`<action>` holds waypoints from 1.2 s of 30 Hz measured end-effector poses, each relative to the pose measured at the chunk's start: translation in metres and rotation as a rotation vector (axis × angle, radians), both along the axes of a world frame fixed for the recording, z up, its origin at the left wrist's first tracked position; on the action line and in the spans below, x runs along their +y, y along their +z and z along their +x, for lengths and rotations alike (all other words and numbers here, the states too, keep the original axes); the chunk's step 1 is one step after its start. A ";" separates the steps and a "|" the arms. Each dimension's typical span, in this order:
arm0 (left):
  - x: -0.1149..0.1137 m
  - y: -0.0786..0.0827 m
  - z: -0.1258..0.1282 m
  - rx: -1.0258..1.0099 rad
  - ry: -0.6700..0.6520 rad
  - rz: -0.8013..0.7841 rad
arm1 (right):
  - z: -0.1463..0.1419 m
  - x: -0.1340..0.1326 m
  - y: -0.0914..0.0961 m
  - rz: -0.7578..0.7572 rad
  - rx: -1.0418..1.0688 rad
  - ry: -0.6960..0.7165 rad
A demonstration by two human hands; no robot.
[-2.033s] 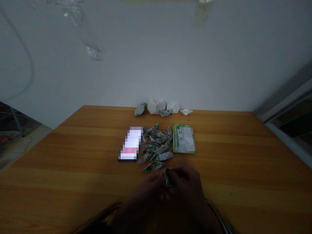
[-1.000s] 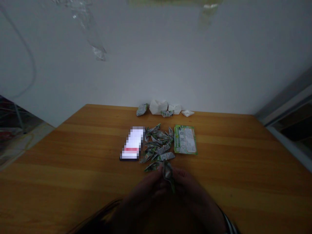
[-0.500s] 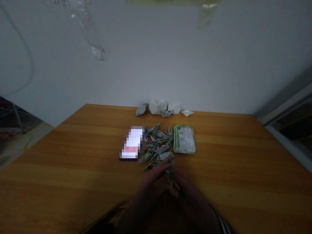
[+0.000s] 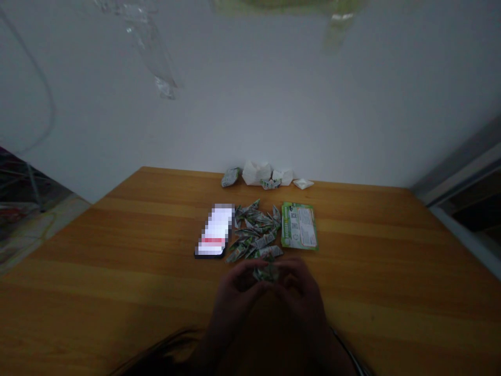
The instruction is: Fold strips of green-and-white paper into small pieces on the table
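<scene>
Both hands up at near edge of table (image 4: 391, 250), close together. Left hand (image 4: 230, 300) and right hand (image 4: 305, 287) share one small folded printed paper (image 4: 266, 272); thumbs and fingertips of each clamped on it from its two sides. Paper sits between the hands, in front of the loose pile. Detail of its folds too dark to read.

Container-like shapes at the back, by the wall (image 4: 293, 104): larger white folded paper (image 4: 255, 173), smaller white folded paper (image 4: 284, 177) right of it. Insides of both can't be made out. Small printed paper boat (image 4: 271, 184) in front, overlapping both in view. Flat white folded paper (image 4: 303, 183) at right end of row, grey-green paper bundle (image 4: 230, 177) at left end; contents of bundle, if any, hidden.

Mid-table: pile of folded paper pieces (image 4: 258, 224), green and grey print, overlapping, pointed ends every which way. Phone (image 4: 215, 230) just left of pile, screen lit and pixelated. Green-edged printed sheets (image 4: 300, 225) flat just right of pile. Hands and held paper block the pile's near edge. Dark hair strands (image 4: 168, 342) cross lower left; clear tape (image 4: 165, 87) on wall.
</scene>
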State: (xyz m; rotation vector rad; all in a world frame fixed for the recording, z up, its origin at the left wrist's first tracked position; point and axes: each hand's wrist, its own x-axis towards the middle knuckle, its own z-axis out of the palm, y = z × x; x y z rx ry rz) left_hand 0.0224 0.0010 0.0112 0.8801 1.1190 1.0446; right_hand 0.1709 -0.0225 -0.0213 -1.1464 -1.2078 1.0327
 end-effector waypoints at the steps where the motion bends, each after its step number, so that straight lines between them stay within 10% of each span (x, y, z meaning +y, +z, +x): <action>1: 0.000 -0.001 0.000 -0.020 -0.010 -0.002 | 0.001 0.000 0.000 0.023 -0.054 0.008; 8: -0.005 -0.010 0.000 0.032 -0.168 0.161 | 0.006 0.001 -0.005 -0.087 0.015 -0.052; 17: -0.006 -0.028 -0.007 0.508 -0.036 0.647 | -0.003 0.004 -0.013 -0.266 0.273 -0.038; 36: -0.005 -0.029 -0.004 0.522 -0.124 0.604 | 0.008 0.009 -0.009 -0.208 0.326 0.086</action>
